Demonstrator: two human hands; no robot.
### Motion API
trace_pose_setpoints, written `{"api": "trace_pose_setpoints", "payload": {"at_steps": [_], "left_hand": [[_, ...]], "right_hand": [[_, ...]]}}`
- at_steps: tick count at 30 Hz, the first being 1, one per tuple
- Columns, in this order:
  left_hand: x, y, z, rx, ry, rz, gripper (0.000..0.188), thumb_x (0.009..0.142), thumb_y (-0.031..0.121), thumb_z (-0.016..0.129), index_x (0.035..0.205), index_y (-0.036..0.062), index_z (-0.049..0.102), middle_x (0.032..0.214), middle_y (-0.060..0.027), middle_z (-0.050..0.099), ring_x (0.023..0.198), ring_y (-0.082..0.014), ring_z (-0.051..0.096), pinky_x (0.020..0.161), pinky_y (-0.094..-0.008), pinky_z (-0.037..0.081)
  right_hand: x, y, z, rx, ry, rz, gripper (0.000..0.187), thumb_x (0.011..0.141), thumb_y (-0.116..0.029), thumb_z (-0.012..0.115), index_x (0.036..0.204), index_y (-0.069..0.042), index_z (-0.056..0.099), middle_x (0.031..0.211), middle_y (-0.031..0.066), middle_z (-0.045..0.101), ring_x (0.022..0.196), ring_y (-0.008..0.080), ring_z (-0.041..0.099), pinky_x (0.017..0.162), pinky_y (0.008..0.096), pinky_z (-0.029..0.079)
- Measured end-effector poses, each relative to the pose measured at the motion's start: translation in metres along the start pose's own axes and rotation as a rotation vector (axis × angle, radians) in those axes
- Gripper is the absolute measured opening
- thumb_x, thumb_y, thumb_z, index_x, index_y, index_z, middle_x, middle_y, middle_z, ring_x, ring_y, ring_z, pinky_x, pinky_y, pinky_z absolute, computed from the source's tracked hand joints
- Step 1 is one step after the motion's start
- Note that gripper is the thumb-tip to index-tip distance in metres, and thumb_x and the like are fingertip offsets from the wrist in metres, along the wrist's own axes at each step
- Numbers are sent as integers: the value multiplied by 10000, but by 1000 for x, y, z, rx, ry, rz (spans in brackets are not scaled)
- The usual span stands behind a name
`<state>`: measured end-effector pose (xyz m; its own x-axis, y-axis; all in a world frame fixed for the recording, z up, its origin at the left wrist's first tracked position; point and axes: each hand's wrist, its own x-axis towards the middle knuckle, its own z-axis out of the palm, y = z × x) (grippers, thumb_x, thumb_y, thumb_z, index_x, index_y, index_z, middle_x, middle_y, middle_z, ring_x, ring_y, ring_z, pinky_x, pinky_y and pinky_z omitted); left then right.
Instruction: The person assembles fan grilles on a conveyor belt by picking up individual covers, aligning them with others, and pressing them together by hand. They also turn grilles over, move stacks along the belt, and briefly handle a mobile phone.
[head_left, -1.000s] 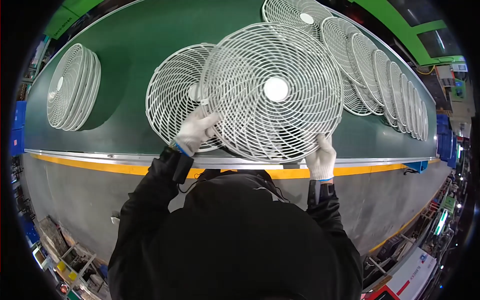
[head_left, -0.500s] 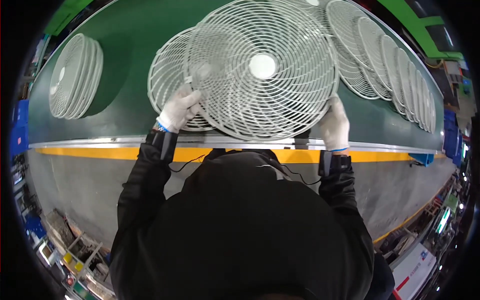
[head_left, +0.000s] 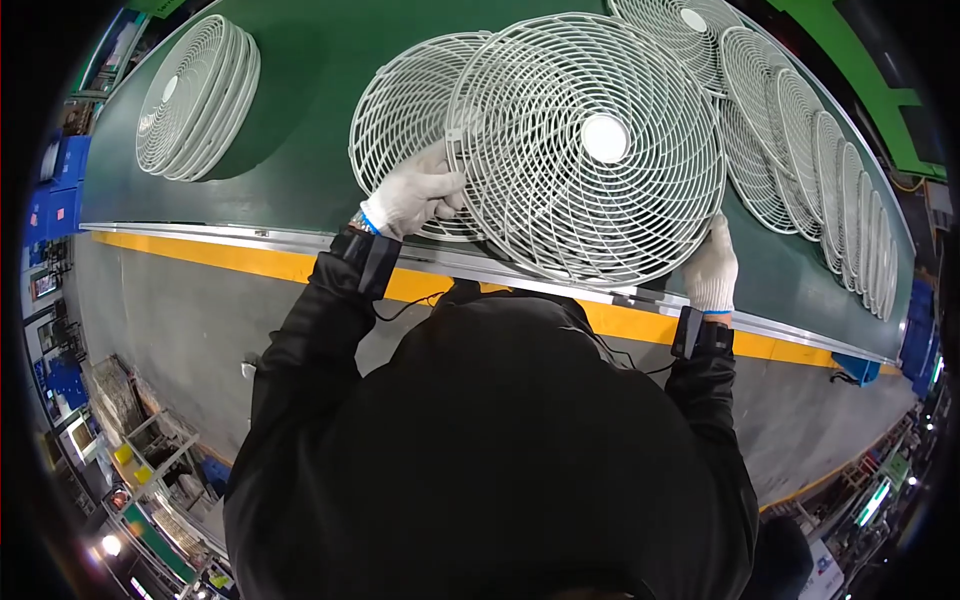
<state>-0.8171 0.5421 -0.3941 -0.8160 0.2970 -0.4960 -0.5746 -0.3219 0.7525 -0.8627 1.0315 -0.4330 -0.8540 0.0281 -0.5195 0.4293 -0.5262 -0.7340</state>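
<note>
A: First, on to the left grip?
B: White-gloved, with bent fingers, clenched on the left rim of the front grille, just beside a small tab.

A: And the right grip?
B: White-gloved too, grasping the lower right rim of the same grille. Partly hidden behind the wires; hard to count fingers there.

A: Now, the whereabouts of the front grille?
B: Held over the front edge of the bench, a little right of the middle, with a white disc at its centre. In this view, overlapping the metal edge strip along the lower rim. Touching the bench or just above: impossible to tell.

A: Anything behind?
B: Yes, to the left, a second grille on the bench, partly covered by the front one and partly visible through its wires.

A: And toward the ends?
B: Near the left end, well apart from both hands, a stack of grilles. Toward the right end, a row of overlapping grilles, reaching from the back edge toward the front right corner.

A: Below the front edge?
B: A yellow stripe, then grey floor.
</note>
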Motion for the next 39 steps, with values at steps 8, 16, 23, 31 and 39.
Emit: {"api": "trace_pose_setpoints", "payload": {"at_steps": [8, 16, 23, 31, 39], "left_hand": [[2, 0, -4, 45, 55, -22, 772, 1025, 26, 622, 1703, 119, 265, 871, 17, 603, 668, -32, 565, 504, -144, 429], [10, -7, -8, 36, 54, -30, 776, 1013, 34, 634, 1693, 74, 262, 1099, 1, 681, 657, -17, 551, 482, -133, 393], [15, -12, -15, 54, 47, -35, 792, 1010, 53, 643, 1691, 48, 239, 1259, -20, 673, 658, -9, 538, 474, -131, 382], [21, -13, -8, 153, 26, 321, 873, 921, 66, 743, 1672, 60, 298, 1410, -116, 660, 1030, -219, 702, 849, -293, 589], [27, 44, 4, 1272, 510, 975, 611, 918, 76, 757, 1497, 23, 569, 1321, -197, 719, 1303, -309, 656, 1116, -406, 535]], "right_hand": [[-7, -6, 29, 33, 75, -5, 470, 1145, -339, 496, 1473, -4, 536, 1462, 130, 616, 1286, 272, 609, 1141, 425, 468], [-11, -10, 37, 32, 32, -28, 446, 1140, -323, 514, 1467, -21, 543, 1438, 130, 627, 1276, 262, 620, 1116, 427, 493], [-15, -8, 44, -35, -3, -109, 430, 1129, -279, 527, 1464, -10, 540, 1413, 120, 637, 1241, 246, 641, 1092, 407, 523], [-6, -28, 60, -82, 5, -155, 449, 1072, -133, 546, 1472, 69, 513, 1379, 170, 647, 1199, 242, 667, 1060, 380, 559], [-5, -103, 176, -75, -48, -325, 426, 1065, -183, 590, 1381, 100, 563, 1318, 206, 650, 1172, 256, 675, 1061, 407, 560]]}}
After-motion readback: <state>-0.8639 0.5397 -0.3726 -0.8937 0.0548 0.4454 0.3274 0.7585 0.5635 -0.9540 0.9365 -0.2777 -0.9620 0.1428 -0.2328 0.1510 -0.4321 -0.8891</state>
